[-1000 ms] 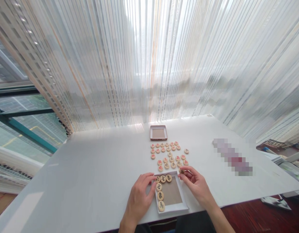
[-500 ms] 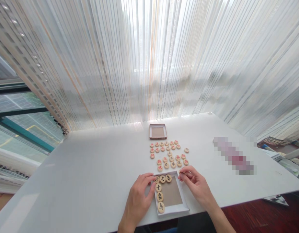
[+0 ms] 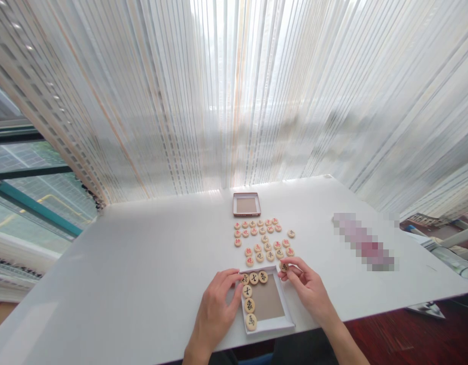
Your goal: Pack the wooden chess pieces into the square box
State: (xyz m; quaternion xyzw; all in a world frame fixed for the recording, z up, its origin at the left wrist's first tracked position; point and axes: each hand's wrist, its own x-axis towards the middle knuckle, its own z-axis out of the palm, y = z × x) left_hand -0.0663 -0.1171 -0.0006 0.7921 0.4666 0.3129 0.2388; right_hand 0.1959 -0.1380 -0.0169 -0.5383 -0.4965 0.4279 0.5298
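Note:
My right hand (image 3: 302, 280) pinches a round xiangqi piece (image 3: 284, 266) with a black character, just outside the upper right corner of a shallow white box (image 3: 289, 304). The piece is tilted with its face toward me. My left hand (image 3: 223, 299) rests at the box's upper left side, thumb and fingers apart, fingertips touching the rim and the corner piece (image 3: 245, 278). Black-lettered pieces line the box's far side and left side, with a horse piece (image 3: 251, 322) nearest me. Brown bottom shows in the rest of the box.
Beyond the box, several loose pieces (image 3: 271, 255) with red or black characters lie in rough rows, one piece (image 3: 291, 233) apart at right. Farther back lies a brown-edged box lid (image 3: 246, 204). A blurred-out object (image 3: 365, 243) lies right. Curtains (image 3: 234, 101) hang behind the white table (image 3: 142, 263).
My right hand has turned the pinched piece so its black character now faces me. My left hand and the box stay in place; the view has shifted slightly.

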